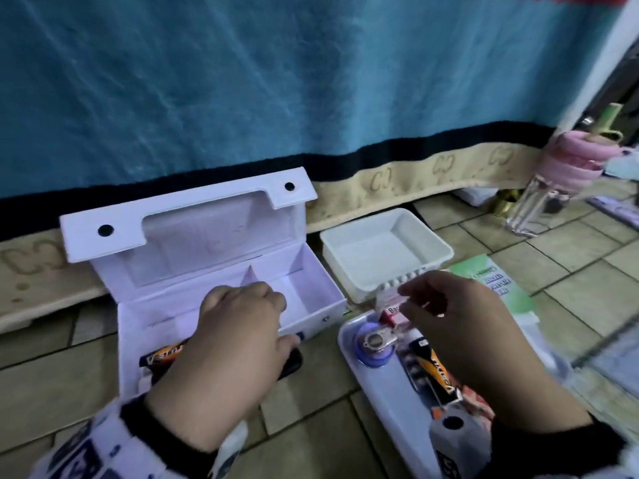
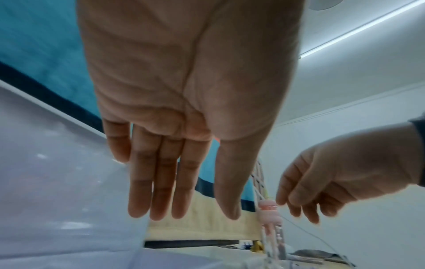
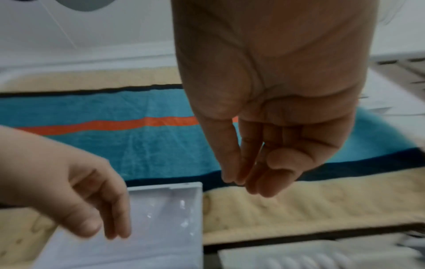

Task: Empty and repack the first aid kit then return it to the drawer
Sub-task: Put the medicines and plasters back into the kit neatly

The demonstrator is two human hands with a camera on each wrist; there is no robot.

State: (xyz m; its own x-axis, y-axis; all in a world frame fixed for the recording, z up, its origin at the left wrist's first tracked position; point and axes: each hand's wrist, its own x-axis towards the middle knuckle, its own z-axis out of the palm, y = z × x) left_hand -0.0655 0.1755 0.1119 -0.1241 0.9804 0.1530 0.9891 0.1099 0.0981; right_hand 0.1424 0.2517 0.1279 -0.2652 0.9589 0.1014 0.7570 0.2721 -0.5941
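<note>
The first aid kit is a white, hard-walled rectangular box standing on the tiled floor, its hinged lid propped open against a teal blanket with a dark band and a cream, embossed border. Thin partitions split its interior; an orange-and-black packet lies in the near-left compartment.

The left hand hovers over the kit's front edge. The head view shows only its back. The left wrist view shows the palm with fingers straight and close together, holding nothing.

The right hand hangs over a glossy white tray just right of the kit, which carries a small pink box, a round blue item with a metal piece, a blister strip and another orange-and-black packet. In the right wrist view its thumb and fingertips meet in a pinch, but blur hides whether anything is between them.

Behind the tray sits a shallow, smooth white tub, and beside it a green printed leaflet.
</note>
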